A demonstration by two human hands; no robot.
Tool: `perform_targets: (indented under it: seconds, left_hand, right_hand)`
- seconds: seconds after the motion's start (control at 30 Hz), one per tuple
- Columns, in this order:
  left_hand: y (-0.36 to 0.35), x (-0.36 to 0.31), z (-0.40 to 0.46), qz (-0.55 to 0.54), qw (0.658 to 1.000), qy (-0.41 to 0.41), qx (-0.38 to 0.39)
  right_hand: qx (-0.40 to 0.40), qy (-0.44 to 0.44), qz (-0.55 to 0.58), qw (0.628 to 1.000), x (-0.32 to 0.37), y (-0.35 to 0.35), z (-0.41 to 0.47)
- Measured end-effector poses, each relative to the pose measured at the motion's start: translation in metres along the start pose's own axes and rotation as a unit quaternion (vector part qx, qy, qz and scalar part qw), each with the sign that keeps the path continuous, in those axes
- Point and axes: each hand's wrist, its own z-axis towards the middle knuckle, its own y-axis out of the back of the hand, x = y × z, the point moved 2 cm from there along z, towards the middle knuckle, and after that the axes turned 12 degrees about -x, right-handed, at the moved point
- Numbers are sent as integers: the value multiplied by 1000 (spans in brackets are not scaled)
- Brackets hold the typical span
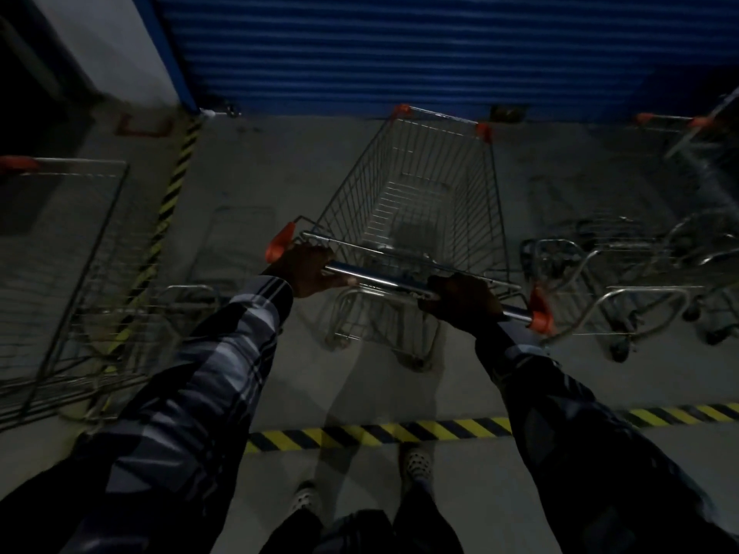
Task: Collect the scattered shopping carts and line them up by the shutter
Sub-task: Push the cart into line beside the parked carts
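A wire shopping cart (424,193) with orange corner caps stands in front of me, its nose close to the blue shutter (400,50). My left hand (310,269) grips the left part of its chrome handle bar (384,279). My right hand (466,299) grips the right part of the same bar. A second cart (60,249) stands at the left. Another cart (656,273) is at the right by the shutter, seemingly tipped, with its wheels showing.
Yellow-black hazard tape (380,431) runs across the grey concrete floor near my feet (418,461). A second strip (168,201) runs up the left toward the shutter's blue frame. A white wall (100,46) is at the top left. The scene is dim.
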Motion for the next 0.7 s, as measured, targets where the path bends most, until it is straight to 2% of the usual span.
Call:
perform_targets:
  seconds: [0.13, 0.33, 0.47, 0.6, 0.7]
  left_hand:
    - [12, 47, -46, -5, 1000, 15, -5]
    - [29, 90, -114, -19, 999, 10, -41]
    - [33, 107, -163, -26, 997, 20, -63]
    - [35, 120, -213, -27, 996, 32, -78]
    - [33, 114, -248, -30, 996, 48, -67]
  right_hand:
    - [22, 15, -17, 1000, 56, -11, 3]
    - [14, 41, -21, 999, 122, -18, -2]
    - [22, 51, -9, 998, 157, -27, -18]
    - [13, 97, -18, 995, 185, -35, -48]
    - [8, 110, -8, 994, 197, -40, -77]
